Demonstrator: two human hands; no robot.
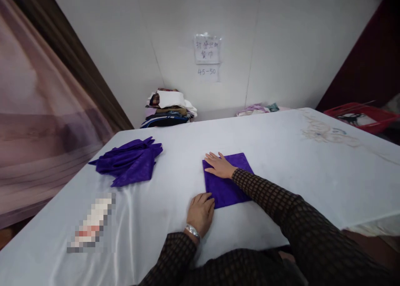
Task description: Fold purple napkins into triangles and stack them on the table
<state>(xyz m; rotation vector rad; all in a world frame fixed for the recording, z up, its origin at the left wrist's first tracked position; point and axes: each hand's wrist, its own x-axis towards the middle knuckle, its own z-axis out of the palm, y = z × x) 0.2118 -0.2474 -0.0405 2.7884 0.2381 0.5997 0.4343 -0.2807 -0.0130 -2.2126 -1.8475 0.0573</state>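
Observation:
A purple cloth napkin [229,190], folded into a flat square, lies on the white-covered table in front of me. My right hand [220,166] rests flat on its far left part, fingers spread. At the near left corner, my left hand [200,213] has its fingers curled together on the napkin's edge; the fingertips are partly hidden. A silver bracelet [193,232] circles my left wrist. Further left is a loose, crumpled heap of purple napkins [129,161].
The table [275,144] carries a white cloth with an embroidered pattern at the far right. A blurred-out object [92,225] lies at the near left. Stacked clothes [170,107] stand behind the table, and a red basket [362,113] is beyond its right edge. Paper signs [207,50] hang on the wall.

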